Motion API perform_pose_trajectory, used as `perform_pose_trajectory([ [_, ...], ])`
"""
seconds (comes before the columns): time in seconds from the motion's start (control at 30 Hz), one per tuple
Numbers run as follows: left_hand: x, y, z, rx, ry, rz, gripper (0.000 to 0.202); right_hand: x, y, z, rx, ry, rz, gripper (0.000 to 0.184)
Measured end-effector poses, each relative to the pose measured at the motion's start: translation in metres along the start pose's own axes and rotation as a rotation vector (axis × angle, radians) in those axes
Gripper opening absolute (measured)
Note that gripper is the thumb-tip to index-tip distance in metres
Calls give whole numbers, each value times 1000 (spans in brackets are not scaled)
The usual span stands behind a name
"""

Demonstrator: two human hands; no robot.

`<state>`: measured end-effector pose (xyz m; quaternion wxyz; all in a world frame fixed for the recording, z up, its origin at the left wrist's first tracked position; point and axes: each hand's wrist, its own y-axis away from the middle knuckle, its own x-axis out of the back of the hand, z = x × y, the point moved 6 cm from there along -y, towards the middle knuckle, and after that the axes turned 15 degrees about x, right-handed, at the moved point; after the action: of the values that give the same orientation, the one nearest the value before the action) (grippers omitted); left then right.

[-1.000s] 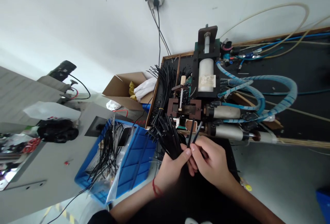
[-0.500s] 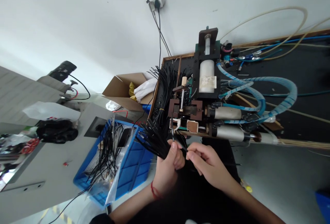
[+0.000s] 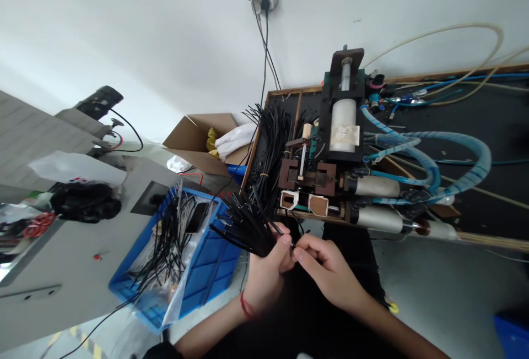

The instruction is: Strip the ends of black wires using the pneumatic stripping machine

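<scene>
My left hand [image 3: 270,262] is wrapped round a bundle of black cables [image 3: 248,227], whose cut ends fan out up and to the left. One black cable [image 3: 278,228] stands apart from the bundle, by my left thumb. My right hand [image 3: 324,262] is closed in a pinch close to the left fingertips, at the lower part of that single cable; the exact grip is partly hidden by the fingers. Just beyond the hands is a pneumatic machine with a brown metal clamp head [image 3: 308,176].
A blue crate [image 3: 206,271] with loose cables stands on the left, an open cardboard box [image 3: 194,152] behind it. More black cables [image 3: 270,155] lie on the bench beside the machine. Silver cylinders [image 3: 378,218] and blue hoses [image 3: 471,150] extend right.
My right hand has come nearer to my left. The single cable, which pointed up toward the clamp head, now leans left toward the bundle. The camera view has shifted slightly.
</scene>
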<state>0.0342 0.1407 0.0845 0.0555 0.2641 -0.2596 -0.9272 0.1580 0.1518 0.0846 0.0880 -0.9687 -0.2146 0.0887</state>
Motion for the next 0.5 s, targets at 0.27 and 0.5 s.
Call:
perform_pose_trajectory([
  [0.27,1,-3,9,-19,31,-16,31,4,21,13,-30,-251,-35,46],
  [0.5,-1,-6,10,-54,84,-92,28,23,25,25,-24,-490,309,39],
])
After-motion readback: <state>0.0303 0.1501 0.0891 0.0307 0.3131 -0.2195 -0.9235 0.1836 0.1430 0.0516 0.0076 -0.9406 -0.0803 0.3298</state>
